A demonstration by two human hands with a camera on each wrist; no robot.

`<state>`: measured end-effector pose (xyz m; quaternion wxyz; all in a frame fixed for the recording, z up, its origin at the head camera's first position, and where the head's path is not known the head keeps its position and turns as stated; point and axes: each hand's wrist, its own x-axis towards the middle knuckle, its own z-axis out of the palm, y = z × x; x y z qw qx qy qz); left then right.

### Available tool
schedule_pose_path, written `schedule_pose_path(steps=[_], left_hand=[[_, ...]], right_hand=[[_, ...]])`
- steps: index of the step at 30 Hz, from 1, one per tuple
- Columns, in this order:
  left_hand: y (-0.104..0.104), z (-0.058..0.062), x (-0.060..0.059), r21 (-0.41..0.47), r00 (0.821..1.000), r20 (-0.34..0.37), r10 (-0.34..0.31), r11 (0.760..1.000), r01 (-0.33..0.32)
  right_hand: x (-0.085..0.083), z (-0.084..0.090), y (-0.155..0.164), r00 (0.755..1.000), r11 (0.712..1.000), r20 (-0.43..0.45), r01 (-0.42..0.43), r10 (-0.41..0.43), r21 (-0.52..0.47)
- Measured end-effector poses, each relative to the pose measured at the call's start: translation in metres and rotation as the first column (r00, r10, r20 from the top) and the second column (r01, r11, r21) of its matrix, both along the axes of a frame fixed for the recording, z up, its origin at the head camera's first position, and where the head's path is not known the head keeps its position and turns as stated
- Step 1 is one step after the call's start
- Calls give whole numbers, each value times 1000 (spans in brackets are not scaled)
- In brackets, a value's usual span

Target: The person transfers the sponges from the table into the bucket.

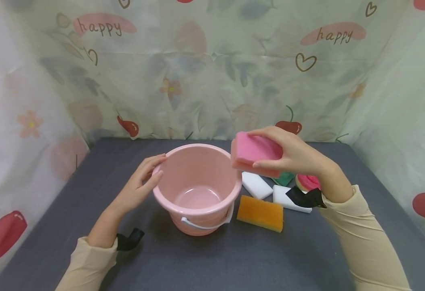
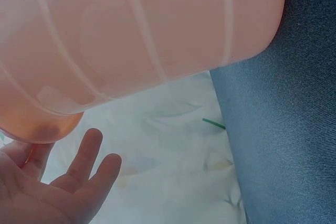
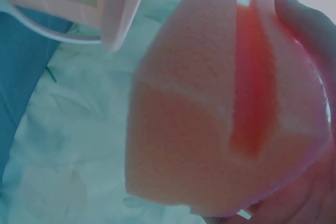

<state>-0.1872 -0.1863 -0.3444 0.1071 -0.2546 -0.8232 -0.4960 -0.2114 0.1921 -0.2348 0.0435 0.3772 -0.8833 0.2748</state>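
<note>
A pink plastic bucket (image 1: 198, 186) with a white handle stands on the grey table (image 1: 212, 258), empty inside. My left hand (image 1: 139, 184) rests against its left rim with fingers loosely curved; the bucket wall (image 2: 136, 35) fills the left wrist view above my fingers (image 2: 89, 156). My right hand (image 1: 292, 155) grips a pink sponge (image 1: 256, 153) in the air at the bucket's right rim. The sponge (image 3: 210, 119) fills the right wrist view, my thumb (image 3: 304, 19) on its edge.
Right of the bucket lie an orange sponge (image 1: 260, 213), two white sponges (image 1: 257, 184) (image 1: 289, 200), a green one (image 1: 284, 177) and a round pink-green one (image 1: 308, 182). Patterned cloth walls (image 1: 212, 68) close in the back and both sides.
</note>
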Motion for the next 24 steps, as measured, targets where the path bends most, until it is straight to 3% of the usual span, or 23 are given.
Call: schedule_pose_path(steps=[24], left_hand=[[0,0,0,-11,1000,18,17,1000,-17]], right_hand=[[0,-1,-39,994,994,26,-107,107,-23]])
